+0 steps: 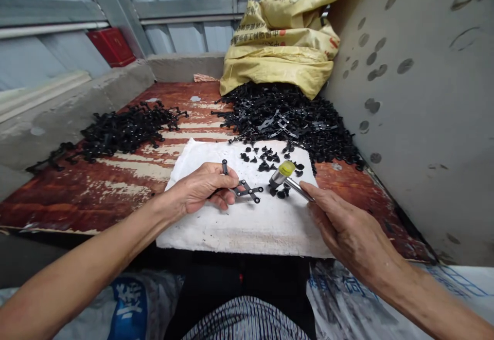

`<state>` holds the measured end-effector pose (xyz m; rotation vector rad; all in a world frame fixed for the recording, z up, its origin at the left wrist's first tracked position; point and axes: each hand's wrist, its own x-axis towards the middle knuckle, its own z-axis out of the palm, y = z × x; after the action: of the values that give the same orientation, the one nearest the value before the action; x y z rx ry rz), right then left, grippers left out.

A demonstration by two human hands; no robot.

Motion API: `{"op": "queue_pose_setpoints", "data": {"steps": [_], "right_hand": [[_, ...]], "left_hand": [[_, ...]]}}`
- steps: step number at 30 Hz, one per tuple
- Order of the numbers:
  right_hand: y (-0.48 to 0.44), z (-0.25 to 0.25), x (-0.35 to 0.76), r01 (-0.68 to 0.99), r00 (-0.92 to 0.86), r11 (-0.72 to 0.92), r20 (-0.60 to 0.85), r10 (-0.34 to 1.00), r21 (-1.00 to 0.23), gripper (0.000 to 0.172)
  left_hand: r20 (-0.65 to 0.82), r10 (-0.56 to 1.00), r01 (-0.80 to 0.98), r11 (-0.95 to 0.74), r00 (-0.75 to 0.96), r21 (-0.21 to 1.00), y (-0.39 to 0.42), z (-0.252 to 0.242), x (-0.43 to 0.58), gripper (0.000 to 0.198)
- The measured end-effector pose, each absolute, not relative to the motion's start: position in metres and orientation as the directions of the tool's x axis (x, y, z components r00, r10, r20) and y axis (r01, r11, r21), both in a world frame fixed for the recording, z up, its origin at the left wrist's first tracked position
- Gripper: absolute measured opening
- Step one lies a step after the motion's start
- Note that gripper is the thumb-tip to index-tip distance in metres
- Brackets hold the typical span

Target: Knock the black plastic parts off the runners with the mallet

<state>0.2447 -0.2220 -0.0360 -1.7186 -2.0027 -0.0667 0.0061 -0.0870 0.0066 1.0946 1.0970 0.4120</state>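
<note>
The left hand (204,188) pinches a black jointed strip piece (247,190), fingers closed on its near end, pressing it flat on the white pad (247,227) at the centre. The right hand (347,229), at 4 o'clock, grips the metal handle of a small yellow-faced hammer (283,173), whose head sits just at 2 o'clock of the piece among loose black studs (262,157). Piles of black parts lie on the surface (96,191) at 10 o'clock (123,129) and 1 o'clock (293,119)

Single head-worn view, forward and down, close over the white pad (247,227).
</note>
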Motion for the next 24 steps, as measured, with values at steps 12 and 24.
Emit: {"op": "queue_pose_setpoints", "data": {"steps": [12, 24], "right_hand": [[-0.222, -0.037, 0.255, 0.968, -0.073, 0.17, 0.441, 0.895, -0.185, 0.042], [-0.244, -0.045, 0.258, 0.907, -0.003, 0.199, 0.469, 0.883, -0.37, 0.042]], "left_hand": [[-0.47, 0.693, 0.282, 0.377, 0.547, 0.882, -0.08, 0.003, 0.037, 0.01], [-0.515, 0.723, 0.465, 0.298, 0.46, 0.834, -0.07, 0.003, 0.032, 0.015]]}}
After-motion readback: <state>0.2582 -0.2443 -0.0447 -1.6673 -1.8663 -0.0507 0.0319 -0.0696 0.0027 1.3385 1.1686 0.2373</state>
